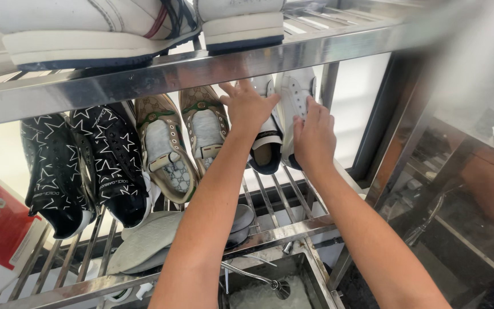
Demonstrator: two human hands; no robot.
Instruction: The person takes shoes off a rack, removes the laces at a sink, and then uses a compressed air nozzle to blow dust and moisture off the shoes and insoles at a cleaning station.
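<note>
Both my hands reach up to a pair of white sneakers leaning on the rear of a steel rack's middle shelf (281,232). My left hand (248,106) lies flat on the left white sneaker (267,150), fingers spread near its toe. My right hand (314,136) presses on the right white sneaker (295,94), fingers over its laces. Neither hand lifts a shoe clear of the shelf.
A tan patterned pair (181,143) and a black pair with white stars (84,166) lean to the left. Grey insoles (155,240) lie on the shelf front. White sneakers (104,28) sit on the upper shelf (201,68). A sink with hose (258,286) lies below.
</note>
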